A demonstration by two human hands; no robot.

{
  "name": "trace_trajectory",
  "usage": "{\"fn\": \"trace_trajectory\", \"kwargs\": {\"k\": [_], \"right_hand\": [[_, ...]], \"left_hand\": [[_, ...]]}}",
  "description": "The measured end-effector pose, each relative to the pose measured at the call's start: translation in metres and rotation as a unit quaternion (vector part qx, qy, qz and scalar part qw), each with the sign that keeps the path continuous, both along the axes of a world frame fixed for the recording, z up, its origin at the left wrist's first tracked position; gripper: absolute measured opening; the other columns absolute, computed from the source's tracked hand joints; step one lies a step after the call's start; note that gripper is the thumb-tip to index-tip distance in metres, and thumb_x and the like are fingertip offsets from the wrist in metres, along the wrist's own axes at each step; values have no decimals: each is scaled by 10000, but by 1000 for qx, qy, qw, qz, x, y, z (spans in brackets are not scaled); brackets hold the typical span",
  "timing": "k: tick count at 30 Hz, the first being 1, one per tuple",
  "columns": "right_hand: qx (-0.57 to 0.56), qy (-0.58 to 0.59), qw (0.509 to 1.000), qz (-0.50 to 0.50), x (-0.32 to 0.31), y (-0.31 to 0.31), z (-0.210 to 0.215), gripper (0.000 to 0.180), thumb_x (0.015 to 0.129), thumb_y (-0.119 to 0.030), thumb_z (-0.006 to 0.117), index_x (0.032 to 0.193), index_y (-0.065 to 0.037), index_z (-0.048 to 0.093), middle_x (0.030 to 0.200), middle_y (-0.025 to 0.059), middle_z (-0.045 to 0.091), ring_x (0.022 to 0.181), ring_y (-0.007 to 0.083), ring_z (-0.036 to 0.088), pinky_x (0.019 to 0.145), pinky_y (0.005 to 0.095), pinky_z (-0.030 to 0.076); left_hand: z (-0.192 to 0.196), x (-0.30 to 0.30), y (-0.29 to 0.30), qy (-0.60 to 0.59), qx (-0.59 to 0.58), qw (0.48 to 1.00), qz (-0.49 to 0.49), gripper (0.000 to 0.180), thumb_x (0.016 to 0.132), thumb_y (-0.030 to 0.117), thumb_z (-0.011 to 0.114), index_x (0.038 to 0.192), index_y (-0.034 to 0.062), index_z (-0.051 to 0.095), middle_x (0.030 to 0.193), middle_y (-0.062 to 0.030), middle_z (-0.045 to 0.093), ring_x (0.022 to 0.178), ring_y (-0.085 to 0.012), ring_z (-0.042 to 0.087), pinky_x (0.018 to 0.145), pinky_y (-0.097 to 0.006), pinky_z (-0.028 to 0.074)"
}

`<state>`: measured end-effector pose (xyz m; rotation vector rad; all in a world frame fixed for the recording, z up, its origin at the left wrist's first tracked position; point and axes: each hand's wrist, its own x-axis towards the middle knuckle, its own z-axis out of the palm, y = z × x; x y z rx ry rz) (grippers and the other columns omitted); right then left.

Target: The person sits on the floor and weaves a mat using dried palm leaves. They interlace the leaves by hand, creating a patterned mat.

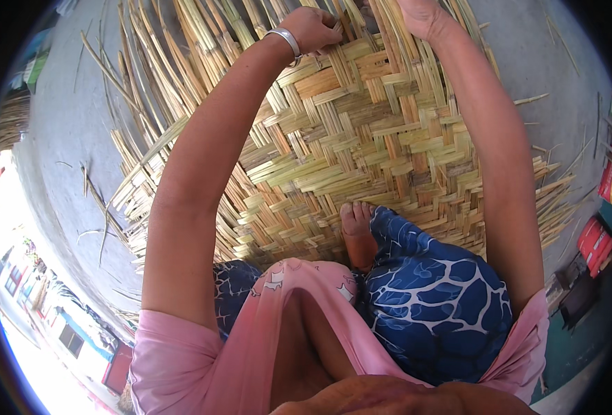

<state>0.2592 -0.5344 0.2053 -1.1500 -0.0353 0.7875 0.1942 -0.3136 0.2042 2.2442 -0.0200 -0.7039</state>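
Observation:
A mat of split reed strips (pixel 382 142), pale yellow, green and brown, lies half woven on the floor in front of me. My left hand (pixel 311 31), with a silver bangle on its wrist, is at the far edge of the weave. Its fingers are curled closed on reed strips there, and the fingertips are partly hidden. My right hand (pixel 420 15) is at the top of the view, partly cut off, closed around a bundle of raised strips (pixel 393 34). Loose unwoven strips (pixel 181 52) fan out beyond the weave on the left.
My bare foot (pixel 356 219) rests on the mat's near part, beside my knee in blue patterned cloth (pixel 437 297). Grey floor (pixel 64 138) surrounds the mat, with broken reed pieces (pixel 98 197) on the left. Red packages (pixel 596 243) lie at the right rim.

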Motion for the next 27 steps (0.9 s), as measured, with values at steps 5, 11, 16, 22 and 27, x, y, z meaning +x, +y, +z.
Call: {"fn": "trace_trajectory", "kwargs": {"k": [5,11,16,22,27], "right_hand": [[3,-32,999,0,-7,0,7,230,927,-260,734,1005,-50,682,838,24,664,702,159,669,624,315,585],[-56,-47,997,10,-3,-1,0,284,928,-225,723,1119,-27,654,934,53,681,814,179,679,716,331,578],[-200,-190,961,-6,-17,-9,-8,519,928,-191,698,1367,35,539,1218,153,656,1143,259,621,979,386,501],[-344,-222,912,17,-43,2,25,573,930,-220,649,1406,56,489,1316,235,617,1230,319,583,1044,423,453],[-430,-300,851,1,-53,1,25,569,927,-271,622,1365,71,496,1273,315,616,1232,412,590,1042,453,459]], "left_hand": [[16,1,-4,-93,93,988,-84,262,863,231,647,963,8,740,907,-217,737,853,-366,706,819,-442,550],[22,-19,-11,-231,154,960,-39,271,901,247,637,1007,16,731,968,-210,736,937,-384,694,835,-485,541],[-13,-71,-4,-464,210,860,22,446,930,394,674,1229,64,685,1200,-143,679,1135,-313,636,938,-449,513],[-28,-102,-2,-422,260,868,-29,500,988,441,599,1395,149,599,1425,-60,542,1377,-294,438,1118,-511,338],[-28,-102,0,-409,267,870,-74,490,994,437,591,1397,157,601,1411,-50,556,1345,-271,461,1093,-498,345]]}}
